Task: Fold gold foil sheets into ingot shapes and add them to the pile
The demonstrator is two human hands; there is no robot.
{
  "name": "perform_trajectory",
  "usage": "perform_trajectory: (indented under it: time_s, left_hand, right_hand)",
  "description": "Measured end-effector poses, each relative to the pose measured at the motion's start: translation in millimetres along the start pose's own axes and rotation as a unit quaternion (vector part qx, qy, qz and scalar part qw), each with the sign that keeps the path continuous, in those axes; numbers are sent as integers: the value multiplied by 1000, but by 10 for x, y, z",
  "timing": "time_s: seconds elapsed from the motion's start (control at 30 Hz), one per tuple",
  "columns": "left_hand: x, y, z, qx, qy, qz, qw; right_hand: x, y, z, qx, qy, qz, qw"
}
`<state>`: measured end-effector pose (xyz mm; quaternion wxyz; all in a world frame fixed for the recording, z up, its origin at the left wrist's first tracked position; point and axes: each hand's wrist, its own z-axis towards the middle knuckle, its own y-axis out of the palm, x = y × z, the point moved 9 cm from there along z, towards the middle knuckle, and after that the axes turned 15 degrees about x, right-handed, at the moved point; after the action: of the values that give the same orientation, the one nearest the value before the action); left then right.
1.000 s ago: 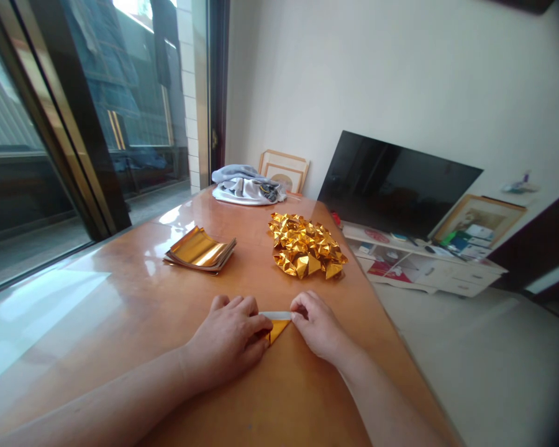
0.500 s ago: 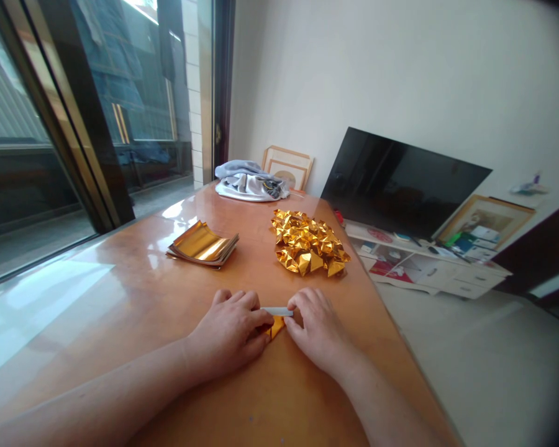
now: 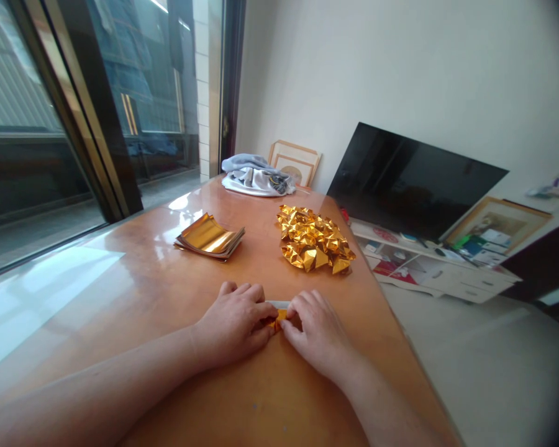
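Between my two hands, low over the near part of the table, is a small sheet of gold foil paper (image 3: 282, 315), partly folded, with a pale strip along its far edge. My left hand (image 3: 237, 323) pinches its left side with thumb and fingers. On the right side, my right hand (image 3: 315, 326) has its thumb and fingertips closed on the paper. The fingers hide much of the fold. Beyond my left hand lies a stack of gold foil sheets (image 3: 209, 237), curling at the edges. A heap of folded gold foil pieces (image 3: 314, 239) lies beyond my right hand.
The glossy wooden table (image 3: 168, 298) stretches away from me, its right edge dropping to a pale floor. A grey and white cloth bundle (image 3: 256, 177) rests at the far end. Glass sliding doors (image 3: 97, 124) flank the left; a television (image 3: 414, 180) stands on a white cabinet (image 3: 438, 270).
The thumb and fingertips of my right hand have come down onto the gold paper, and its pale strip now shows less. The view has shifted slightly, moving the surroundings rightward.
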<state>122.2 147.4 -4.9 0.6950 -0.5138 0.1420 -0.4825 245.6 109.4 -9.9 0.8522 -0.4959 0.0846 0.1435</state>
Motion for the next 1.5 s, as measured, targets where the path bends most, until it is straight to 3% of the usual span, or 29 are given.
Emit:
perform_trajectory:
  time_s: [0.43,0.73,0.93,1.23,1.5]
  left_hand:
    - [11,-12,3,-9,0,-4,1000]
    - [8,-24,1,-15,-1,-8,1000]
    - [-68,29,12,-14,-14,-20,1000]
    - [-147,62,30,-2,-36,-41,999]
    - [-298,55,21,46,-97,-17,994]
  right_hand:
    - [-138,31,-72,-22,-20,6,1000]
    - [-38,17,-53,-47,30,56,997]
    - [155,70,-3,-19,83,76,993]
    - [143,106,37,-21,73,57,995]
    - [99,35,83,21,38,20,999]
